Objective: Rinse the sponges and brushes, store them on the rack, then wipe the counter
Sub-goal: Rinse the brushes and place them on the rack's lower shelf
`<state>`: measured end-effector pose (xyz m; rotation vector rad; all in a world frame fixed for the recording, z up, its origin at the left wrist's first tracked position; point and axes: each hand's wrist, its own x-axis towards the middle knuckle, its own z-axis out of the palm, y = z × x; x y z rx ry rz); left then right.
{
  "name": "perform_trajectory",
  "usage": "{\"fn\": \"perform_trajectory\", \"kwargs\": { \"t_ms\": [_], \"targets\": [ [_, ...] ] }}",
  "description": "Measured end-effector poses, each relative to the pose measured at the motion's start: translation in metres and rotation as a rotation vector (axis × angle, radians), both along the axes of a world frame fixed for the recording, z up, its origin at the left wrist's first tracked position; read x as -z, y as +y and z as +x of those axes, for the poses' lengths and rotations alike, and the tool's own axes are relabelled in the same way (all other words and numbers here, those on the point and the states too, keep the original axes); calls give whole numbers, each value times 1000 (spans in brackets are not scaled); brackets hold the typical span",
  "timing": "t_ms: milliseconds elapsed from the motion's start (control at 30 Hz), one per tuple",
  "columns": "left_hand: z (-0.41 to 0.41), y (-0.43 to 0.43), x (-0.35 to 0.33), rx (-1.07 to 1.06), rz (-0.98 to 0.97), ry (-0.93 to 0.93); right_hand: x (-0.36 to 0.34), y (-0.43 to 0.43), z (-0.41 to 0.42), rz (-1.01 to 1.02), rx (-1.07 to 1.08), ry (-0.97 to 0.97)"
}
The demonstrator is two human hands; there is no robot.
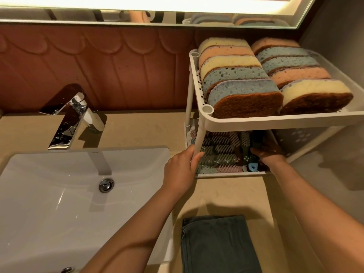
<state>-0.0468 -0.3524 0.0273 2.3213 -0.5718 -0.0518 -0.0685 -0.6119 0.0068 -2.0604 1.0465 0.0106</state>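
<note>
Gripping the rack (275, 120) by its post (199, 142) with my left hand (181, 170), I am reaching my right hand (269, 154) among lower-shelf brushes (220, 148), too jumbled to count; its grip I cannot tell. Ten sponges (246, 91) are standing on top, two rows of five. One towel (216, 245) is lying on the counter (137, 131).

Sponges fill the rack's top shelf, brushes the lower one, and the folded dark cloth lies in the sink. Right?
Not quite: the head view shows the cloth on the counter beside the sink, not in it. The rest holds.
</note>
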Motion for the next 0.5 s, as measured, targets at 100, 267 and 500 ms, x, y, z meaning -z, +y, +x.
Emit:
{"fn": "perform_trajectory", "kwargs": {
  "t_ms": [100,267,500],
  "targets": [
    [0,-1,1,6,-5,3,4,5,0,-40,11,27],
    [1,1,0,19,-13,4,12,11,0,-174,-47,87],
    [1,1,-5,18,16,1,10,26,-10,-356,-16,-69]
  ]
}}
